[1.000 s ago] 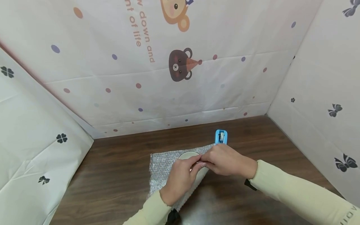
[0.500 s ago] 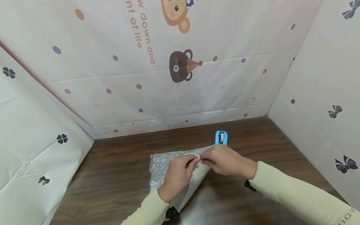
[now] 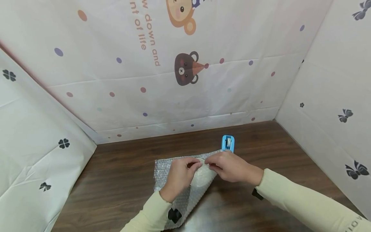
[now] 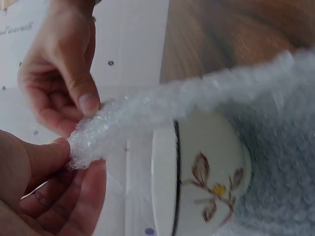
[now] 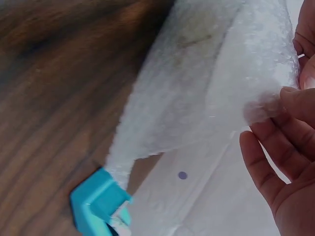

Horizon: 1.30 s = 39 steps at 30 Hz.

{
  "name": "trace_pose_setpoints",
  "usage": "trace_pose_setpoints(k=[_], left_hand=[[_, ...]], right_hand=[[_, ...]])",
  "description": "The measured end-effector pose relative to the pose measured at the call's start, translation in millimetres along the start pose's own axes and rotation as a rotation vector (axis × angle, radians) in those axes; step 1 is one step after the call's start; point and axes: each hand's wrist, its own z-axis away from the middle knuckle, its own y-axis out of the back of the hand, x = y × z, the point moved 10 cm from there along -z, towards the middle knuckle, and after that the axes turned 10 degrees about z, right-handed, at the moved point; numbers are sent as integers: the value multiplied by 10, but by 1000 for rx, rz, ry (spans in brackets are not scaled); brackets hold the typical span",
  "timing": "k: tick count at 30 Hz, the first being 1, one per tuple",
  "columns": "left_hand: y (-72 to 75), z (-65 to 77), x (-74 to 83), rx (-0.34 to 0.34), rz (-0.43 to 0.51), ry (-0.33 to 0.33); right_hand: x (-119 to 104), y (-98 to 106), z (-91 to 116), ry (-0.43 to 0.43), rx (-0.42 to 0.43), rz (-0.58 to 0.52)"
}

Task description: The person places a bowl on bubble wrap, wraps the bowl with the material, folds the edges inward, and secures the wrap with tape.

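A sheet of bubble wrap (image 3: 166,172) lies on the brown table (image 3: 121,180), folded up over a white bowl (image 4: 202,177) that has a dark rim line and a flower print. My left hand (image 3: 196,165) and my right hand (image 3: 209,163) meet above the bowl and both pinch the wrap's raised edge (image 4: 142,115). In the left wrist view my left hand (image 4: 66,157) grips the end of that edge, with my right hand (image 4: 81,105) just above it. In the right wrist view my right hand (image 5: 275,123) holds the wrap (image 5: 221,83). From the head view the bowl is hidden under the wrap.
A small blue tape dispenser (image 3: 228,143) stands on the table just behind my right hand, touching the wrap's far corner (image 5: 118,169). Printed paper screens (image 3: 185,80) close the table at the back and on both sides.
Both hands have drawn the wrap's edge up and back over the bowl. The bowl's rim, visible a second ago, is now covered. My left hand has shifted slightly left.
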Motion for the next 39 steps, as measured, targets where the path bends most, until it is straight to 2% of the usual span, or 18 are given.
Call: trace_pose_setpoints(k=[14, 23, 39], left_hand=[[101, -32, -270, 84, -155, 1], [80, -37, -404, 66, -168, 53], [58, -25, -488, 69, -258, 69]], right_hand=[[172, -155, 98, -50, -17, -27], [285, -240, 144, -97, -47, -28], [350, -311, 165, -104, -55, 1]])
